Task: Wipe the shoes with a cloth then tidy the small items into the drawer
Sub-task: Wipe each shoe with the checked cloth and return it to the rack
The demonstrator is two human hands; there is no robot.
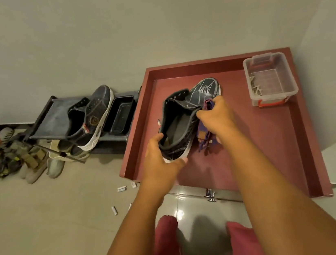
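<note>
Wiping is in progress: above the red drawer (304, 130), the left hand (160, 160) grips the dark shoe (185, 120) at its heel, and the right hand (214, 114) presses a purple cloth (204, 141) to its side. The second shoe (91, 118) and the small items (122, 189) left of the drawer remain

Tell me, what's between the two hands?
The dark shoe. In the head view the left hand holds its heel while the right hand presses a purple cloth against its side.

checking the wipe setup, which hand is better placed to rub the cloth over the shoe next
Right. The right hand already grips the purple cloth against the shoe, while the left hand holds the heel.
</note>
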